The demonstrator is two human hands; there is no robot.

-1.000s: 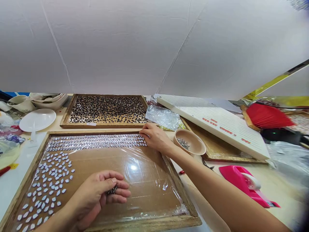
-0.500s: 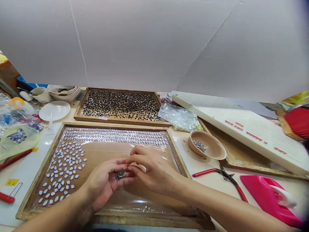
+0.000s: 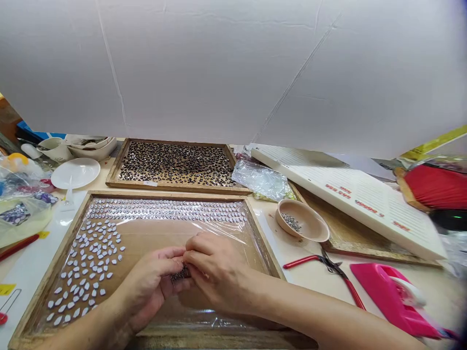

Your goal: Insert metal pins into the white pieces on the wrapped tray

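A clump of small dark metal pins or studs (image 3: 179, 275) lies in the cupped fingers of my left hand (image 3: 153, 274). Over it, my right hand (image 3: 215, 267) has its thumb and fingertips pinched together against the left fingertips; whatever is between them is too small to make out. Both hands are above a wooden-framed tray (image 3: 268, 238) lined with clear film. On the tray's left side, small whitish leaf-shaped pieces (image 3: 93, 260) are scattered. Rows of small pale pieces with dark centres (image 3: 164, 209) run along its far edge.
Behind stands another wooden tray (image 3: 175, 188) of dark studs. To the right are a bowl (image 3: 317, 226) holding metal bits, red-handled pliers (image 3: 330, 265), a pink-and-white tool (image 3: 386, 296) and a white foam board (image 3: 350, 187). A white plate (image 3: 75, 173) sits left. A large white panel (image 3: 219, 73) hangs ahead.
The view has shifted slightly. My right fingers have closed in on the left fingertips, and the left thumb now covers more of the metal clump.
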